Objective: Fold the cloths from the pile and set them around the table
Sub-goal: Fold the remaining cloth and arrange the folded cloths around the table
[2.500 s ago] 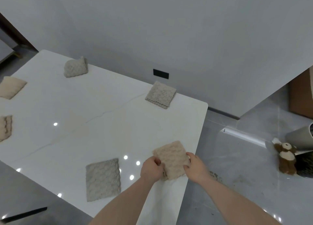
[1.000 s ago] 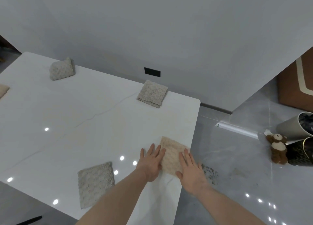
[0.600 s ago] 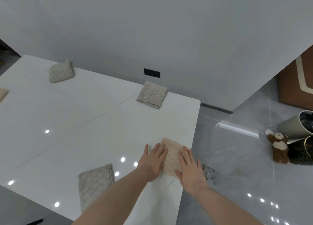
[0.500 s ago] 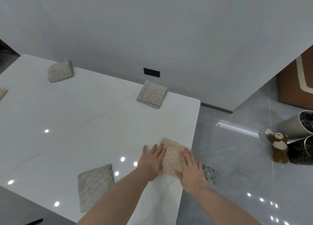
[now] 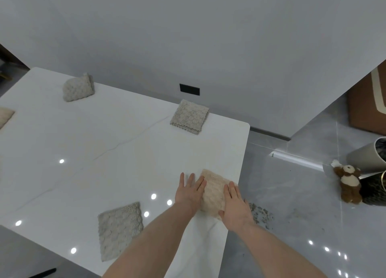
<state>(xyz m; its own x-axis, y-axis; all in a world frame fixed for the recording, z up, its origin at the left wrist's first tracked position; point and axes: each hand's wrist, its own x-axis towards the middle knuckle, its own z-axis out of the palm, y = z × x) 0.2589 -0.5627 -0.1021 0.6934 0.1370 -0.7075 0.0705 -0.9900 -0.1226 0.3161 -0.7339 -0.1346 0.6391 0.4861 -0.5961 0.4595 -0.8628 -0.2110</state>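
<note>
Fingers of the left hand lie straight and spread, pressing the beige cloth's left edge; the right hand presses flat on its right side. That cloth lies folded by the surface's right edge. Grey cloths sit nearer left, beyond and far left. Right of it, on the floor, a plush toy leans against bins. No writing is readable.

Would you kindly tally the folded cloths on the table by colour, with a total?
Grey cloths: 3
Beige cloths: 2
Total: 5
</note>
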